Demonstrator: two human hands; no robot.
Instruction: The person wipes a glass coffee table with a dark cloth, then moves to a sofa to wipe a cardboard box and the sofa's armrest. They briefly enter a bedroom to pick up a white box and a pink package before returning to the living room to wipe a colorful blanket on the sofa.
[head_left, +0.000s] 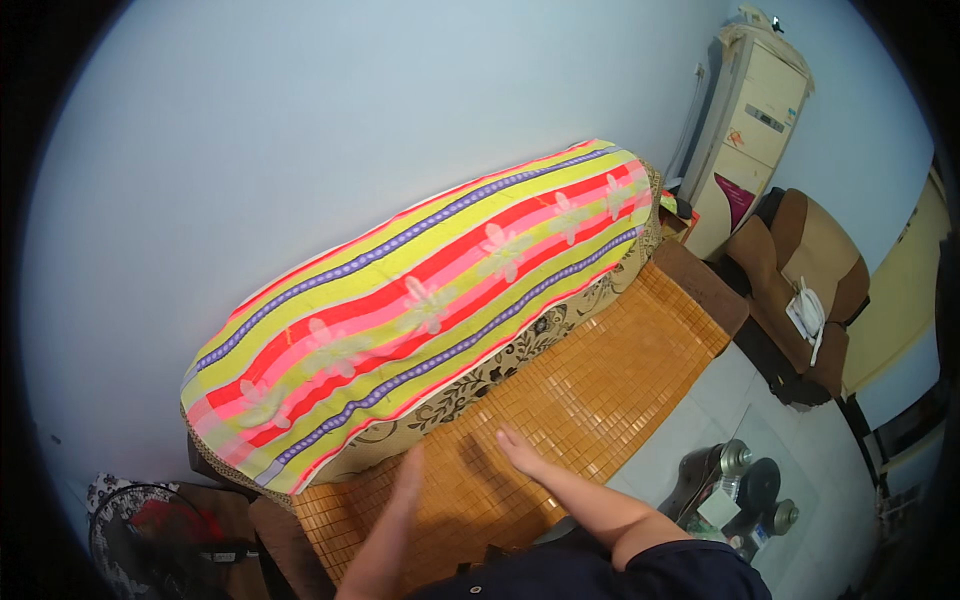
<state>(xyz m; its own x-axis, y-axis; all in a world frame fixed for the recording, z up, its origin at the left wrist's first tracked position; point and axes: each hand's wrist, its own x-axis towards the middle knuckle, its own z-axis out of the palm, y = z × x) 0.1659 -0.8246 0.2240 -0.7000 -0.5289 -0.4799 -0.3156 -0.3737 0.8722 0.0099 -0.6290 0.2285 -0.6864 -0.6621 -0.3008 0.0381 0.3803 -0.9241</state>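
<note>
My left hand is held edge-on over the sofa's bamboo-tile seat mat, fingers stretched out and slightly blurred, with nothing in it. Facing it across a gap, my right hand is also edge-on and looks empty, its fingers pointing toward the backrest. A shadow falls on the mat between the two. Beyond both hands, a striped towel-like cover in yellow, red, pink and purple with pale flowers lies spread along the sofa back. Under its lower edge shows a beige fabric with dark floral print. Neither hand touches the cover.
Right of the sofa stands a brown armchair with a white bag on it. Behind is a tall cream floor air conditioner. A glass table holds tins and small items at lower right. Dark, patterned items are heaped at lower left.
</note>
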